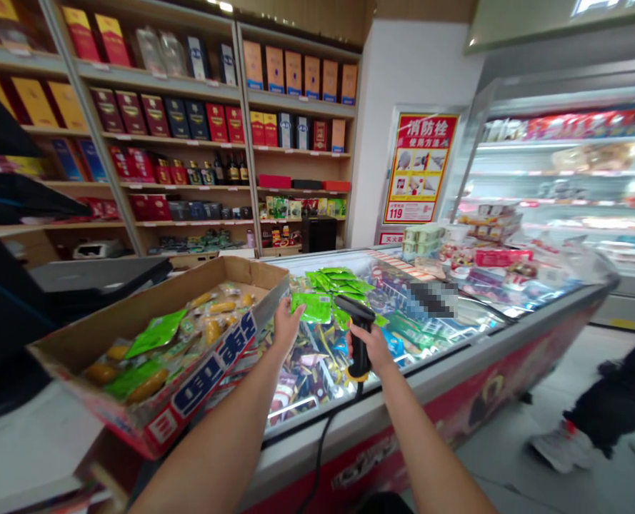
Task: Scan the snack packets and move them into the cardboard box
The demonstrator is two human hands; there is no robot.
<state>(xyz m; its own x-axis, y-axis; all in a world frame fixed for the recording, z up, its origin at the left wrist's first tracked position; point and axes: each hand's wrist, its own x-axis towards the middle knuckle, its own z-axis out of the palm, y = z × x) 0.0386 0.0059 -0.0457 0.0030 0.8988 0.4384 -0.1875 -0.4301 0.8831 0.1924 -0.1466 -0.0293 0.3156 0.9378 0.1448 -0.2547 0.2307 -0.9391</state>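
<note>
Between the thumb and fingers of my left hand [288, 323] is a green packet [313, 308], held by its left edge over the glass freezer top. A black barcode scanner [358, 335] with yellow trim is gripped in my right hand [369, 344]; its head tilts toward the packet, and its cable hangs down the freezer's front. Behind both hands lies a pile of similar green packets [338, 280] on the glass. A cardboard box [263, 275] to the left of my left hand contains several wrapped yellow-brown items [221, 307] and more green packets [156, 333].
The chest freezer [435, 385] runs to the right, with stacked packaged food [424, 239] at its far end. Shelves of boxed bottles [172, 118] line the back wall. A person's leg and shoe [561, 444] are at the right. A dark monitor [6, 285] stands at the left.
</note>
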